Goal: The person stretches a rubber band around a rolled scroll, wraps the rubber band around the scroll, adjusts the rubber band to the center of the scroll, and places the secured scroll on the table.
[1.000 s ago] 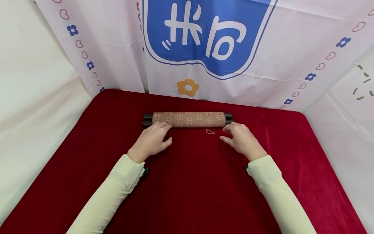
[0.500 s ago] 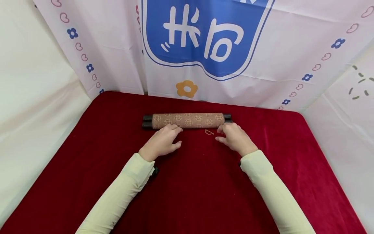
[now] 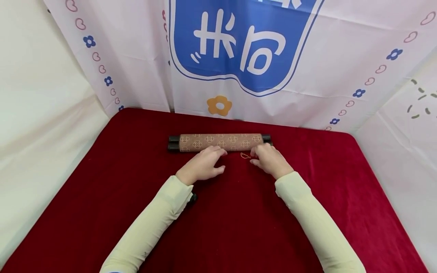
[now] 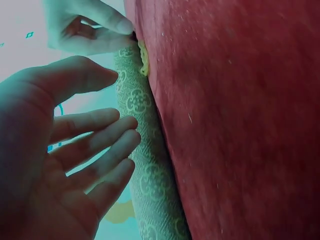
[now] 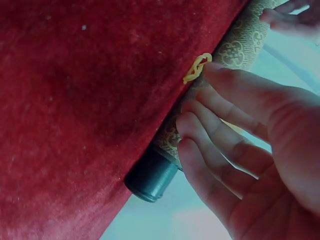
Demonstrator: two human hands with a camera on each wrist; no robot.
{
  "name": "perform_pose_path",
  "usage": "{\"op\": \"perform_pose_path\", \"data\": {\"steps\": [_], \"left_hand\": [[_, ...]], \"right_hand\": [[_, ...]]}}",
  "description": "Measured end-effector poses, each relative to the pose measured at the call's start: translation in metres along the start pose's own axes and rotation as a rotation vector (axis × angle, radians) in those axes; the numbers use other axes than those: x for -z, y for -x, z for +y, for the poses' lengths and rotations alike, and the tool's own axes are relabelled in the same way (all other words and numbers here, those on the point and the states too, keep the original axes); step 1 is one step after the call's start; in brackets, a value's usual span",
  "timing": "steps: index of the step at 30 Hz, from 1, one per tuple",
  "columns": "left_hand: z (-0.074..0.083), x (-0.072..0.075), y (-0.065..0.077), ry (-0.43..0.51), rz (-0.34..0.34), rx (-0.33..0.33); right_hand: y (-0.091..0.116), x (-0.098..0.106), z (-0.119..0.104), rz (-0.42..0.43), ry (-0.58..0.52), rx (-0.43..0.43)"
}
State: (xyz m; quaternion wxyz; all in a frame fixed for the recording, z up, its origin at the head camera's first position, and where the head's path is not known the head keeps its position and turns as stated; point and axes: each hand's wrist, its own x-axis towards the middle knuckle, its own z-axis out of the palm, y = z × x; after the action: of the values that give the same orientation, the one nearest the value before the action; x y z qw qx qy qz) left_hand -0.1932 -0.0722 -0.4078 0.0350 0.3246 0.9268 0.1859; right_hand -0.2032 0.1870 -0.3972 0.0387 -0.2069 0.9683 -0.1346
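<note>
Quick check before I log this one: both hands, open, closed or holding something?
Left hand: open, holding nothing, beside the patterned roll.
Right hand: open, holding nothing, fingertips near the yellow cord; contact can't be told.

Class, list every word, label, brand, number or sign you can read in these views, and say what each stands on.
Banner: two large, stylised white characters on blue; clear in outline, but I cannot read them with certainty.
Banner, top edge: bits of white lettering, cut off by the frame, unreadable.
Scroll: no text seen, only a flower pattern.
</note>
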Motion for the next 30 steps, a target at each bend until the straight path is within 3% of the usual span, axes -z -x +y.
{"op": "perform_pose_path", "data": {"steps": [8,20,30], "left_hand": [[0.007,-0.009,-0.011,0.053,-0.061,0.024],[0.014,-0.014,-0.023,0.080,-0.034,-0.013],[0.016,-0.014,-0.024,0.125,-0.014,-0.010]], "right_hand": [[-0.004,-0.006,0.002,-0.027,0.032,-0.026],[-0.008,-0.012,0.002,-0.002,0.069,-0.026],[-0.008,-0.007,-0.010,0.024,0.017,-0.003]]}}
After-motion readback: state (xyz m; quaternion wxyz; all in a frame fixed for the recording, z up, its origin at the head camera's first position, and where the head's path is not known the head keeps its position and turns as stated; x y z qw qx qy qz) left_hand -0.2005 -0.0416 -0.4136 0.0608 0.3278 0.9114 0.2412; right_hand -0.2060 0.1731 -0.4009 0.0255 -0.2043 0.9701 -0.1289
